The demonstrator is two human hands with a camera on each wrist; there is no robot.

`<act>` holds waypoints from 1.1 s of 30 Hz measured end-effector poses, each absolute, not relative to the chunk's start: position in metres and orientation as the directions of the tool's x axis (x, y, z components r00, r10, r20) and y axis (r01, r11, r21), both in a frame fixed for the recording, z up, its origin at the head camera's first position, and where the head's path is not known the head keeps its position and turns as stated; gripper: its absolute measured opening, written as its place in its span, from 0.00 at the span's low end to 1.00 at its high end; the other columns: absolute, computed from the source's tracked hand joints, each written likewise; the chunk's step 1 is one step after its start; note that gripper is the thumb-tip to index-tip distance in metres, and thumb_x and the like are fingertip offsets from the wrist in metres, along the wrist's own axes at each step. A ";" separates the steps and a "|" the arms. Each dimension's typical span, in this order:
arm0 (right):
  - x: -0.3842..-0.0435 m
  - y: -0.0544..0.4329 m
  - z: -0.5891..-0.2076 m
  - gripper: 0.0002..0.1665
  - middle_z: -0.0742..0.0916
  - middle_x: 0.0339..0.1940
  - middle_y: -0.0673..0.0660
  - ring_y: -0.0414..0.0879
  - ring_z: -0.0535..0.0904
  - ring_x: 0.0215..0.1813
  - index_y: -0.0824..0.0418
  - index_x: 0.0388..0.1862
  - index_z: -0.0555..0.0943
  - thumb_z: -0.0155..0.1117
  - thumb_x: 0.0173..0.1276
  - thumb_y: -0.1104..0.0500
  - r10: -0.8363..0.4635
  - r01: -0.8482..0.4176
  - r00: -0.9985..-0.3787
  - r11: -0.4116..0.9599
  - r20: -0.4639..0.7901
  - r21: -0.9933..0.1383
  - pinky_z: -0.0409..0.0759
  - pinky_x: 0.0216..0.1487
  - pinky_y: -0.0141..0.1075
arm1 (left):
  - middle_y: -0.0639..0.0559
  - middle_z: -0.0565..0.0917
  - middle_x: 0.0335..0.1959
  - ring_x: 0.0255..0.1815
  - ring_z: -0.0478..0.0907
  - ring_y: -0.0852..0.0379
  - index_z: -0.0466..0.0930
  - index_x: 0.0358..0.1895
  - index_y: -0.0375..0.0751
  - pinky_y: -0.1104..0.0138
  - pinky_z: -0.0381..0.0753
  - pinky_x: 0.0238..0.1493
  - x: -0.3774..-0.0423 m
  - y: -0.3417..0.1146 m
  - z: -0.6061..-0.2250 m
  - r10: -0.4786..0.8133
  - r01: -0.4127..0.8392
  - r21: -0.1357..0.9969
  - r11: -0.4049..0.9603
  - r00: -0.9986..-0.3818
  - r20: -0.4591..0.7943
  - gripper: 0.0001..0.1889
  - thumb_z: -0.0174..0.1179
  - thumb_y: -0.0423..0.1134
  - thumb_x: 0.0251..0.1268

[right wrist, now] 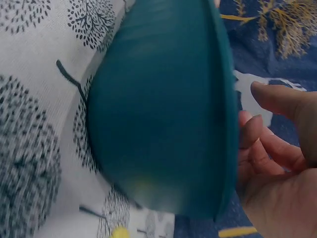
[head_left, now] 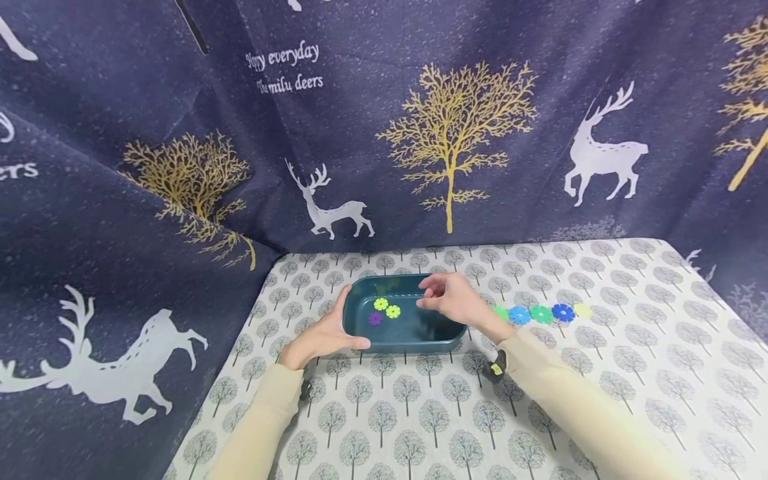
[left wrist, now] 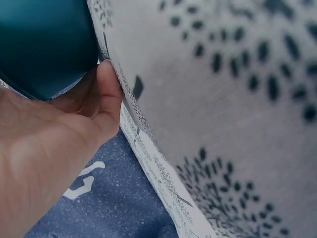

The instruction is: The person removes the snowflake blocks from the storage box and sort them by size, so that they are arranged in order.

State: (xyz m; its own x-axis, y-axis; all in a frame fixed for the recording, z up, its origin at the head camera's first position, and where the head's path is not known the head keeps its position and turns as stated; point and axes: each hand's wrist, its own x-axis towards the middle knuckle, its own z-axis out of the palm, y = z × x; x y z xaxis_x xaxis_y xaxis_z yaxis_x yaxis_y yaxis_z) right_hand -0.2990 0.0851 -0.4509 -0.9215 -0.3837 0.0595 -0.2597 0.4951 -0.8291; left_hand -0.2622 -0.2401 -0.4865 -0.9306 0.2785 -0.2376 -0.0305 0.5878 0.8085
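beige sleeves [head_left: 258, 427] lead to the left hand [head_left: 324, 337], curled round one end of the teal tray [head_left: 414, 347] on the tablecloth [head_left: 432, 417], and the right hand [head_left: 453, 299], loose-fingered above it, holding nothing i can see. i judge the tray stiff, best held rimwise; flower discs [head_left: 393, 311] inside look light, best pinched edgewise.

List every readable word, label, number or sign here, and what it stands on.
"Hppy everyday": dark blue cloth; first word distorted.
"The milu deers": same cloth.
"ers": same cloth, left edge, cut off.
Yellow mark on black wrist device: too small to read.
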 end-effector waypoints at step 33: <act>-0.316 0.020 -0.492 0.29 0.93 0.53 0.64 0.56 0.90 0.55 0.69 0.62 0.88 0.83 0.66 0.57 -0.453 -0.314 -0.891 0.673 -0.037 -0.670 0.91 0.59 0.48 | 0.30 0.52 0.91 0.90 0.53 0.29 0.26 0.91 0.50 0.33 0.52 0.89 -0.261 -0.238 -0.489 0.305 0.011 0.827 0.563 -0.932 -0.195 0.76 0.84 0.46 0.55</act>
